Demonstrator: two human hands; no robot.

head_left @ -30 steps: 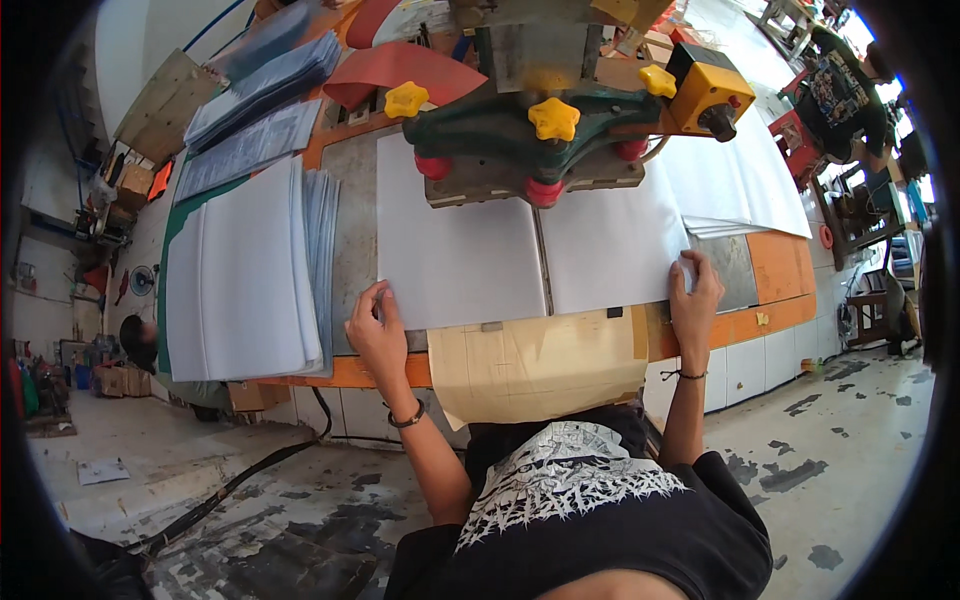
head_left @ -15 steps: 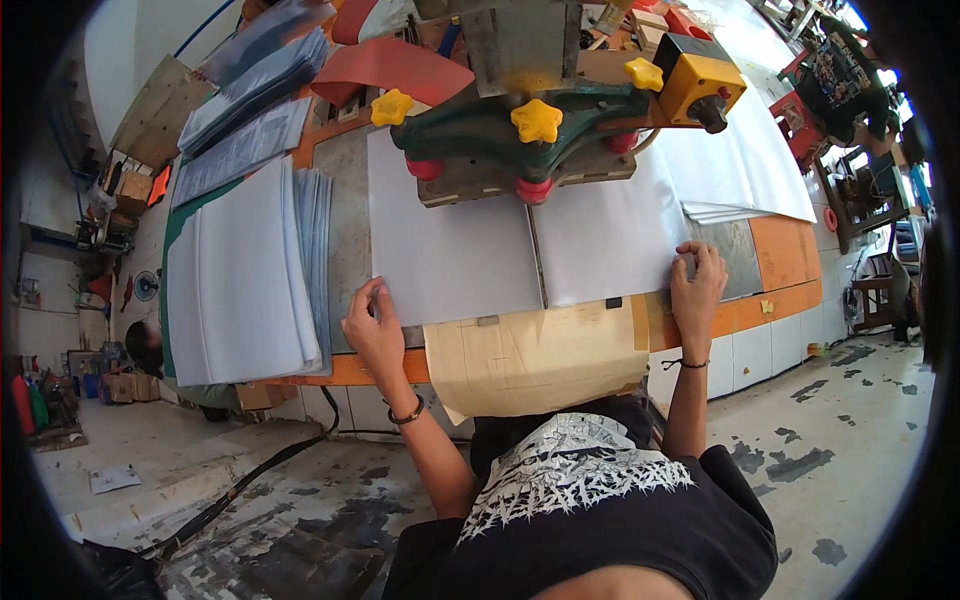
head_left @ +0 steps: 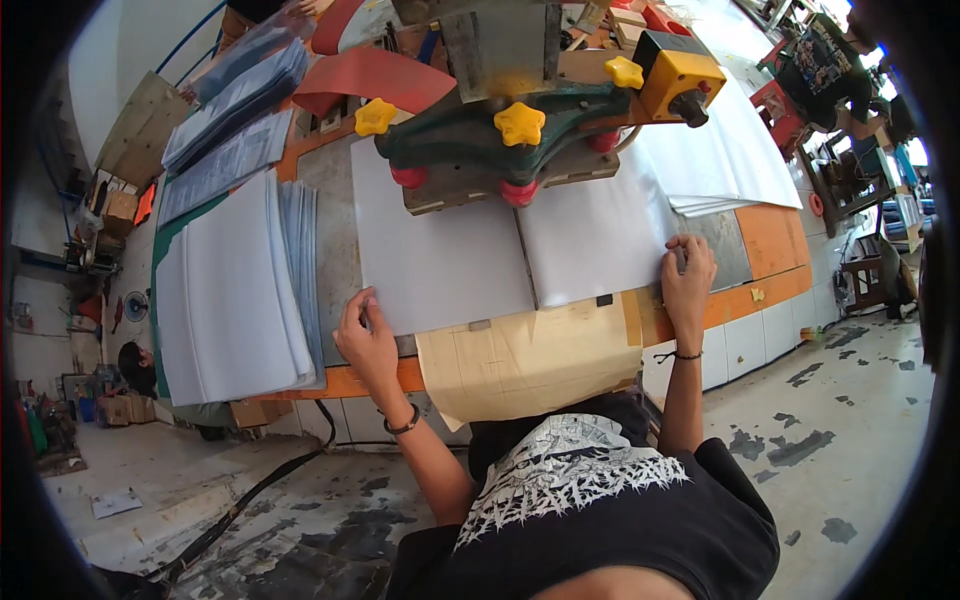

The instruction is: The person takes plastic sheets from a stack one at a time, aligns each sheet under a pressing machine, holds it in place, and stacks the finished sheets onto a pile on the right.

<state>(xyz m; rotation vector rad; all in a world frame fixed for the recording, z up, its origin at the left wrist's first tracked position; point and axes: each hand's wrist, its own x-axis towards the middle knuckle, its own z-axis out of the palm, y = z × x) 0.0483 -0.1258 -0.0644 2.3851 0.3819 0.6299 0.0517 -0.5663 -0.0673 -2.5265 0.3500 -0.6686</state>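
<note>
Two white sheet stacks lie side by side under a green press head (head_left: 500,140) with yellow and red knobs. My left hand (head_left: 368,340) grips the near left corner of the left white stack (head_left: 440,260). My right hand (head_left: 688,285) holds the near right corner of the right white stack (head_left: 600,235). A tan paper sheet (head_left: 530,360) hangs over the near table edge between my arms.
A tall pile of white sheets (head_left: 230,290) sits left of my left hand. More white sheets (head_left: 730,160) lie at the right, grey stacks (head_left: 230,110) at the far left. A yellow switch box (head_left: 680,80) juts from the machine. Orange table edge (head_left: 770,240); stained concrete floor below.
My view has shifted slightly, so the machine and table sit higher in the picture. Both hands stay on the sheet corners; my right hand has slid a little outward.
</note>
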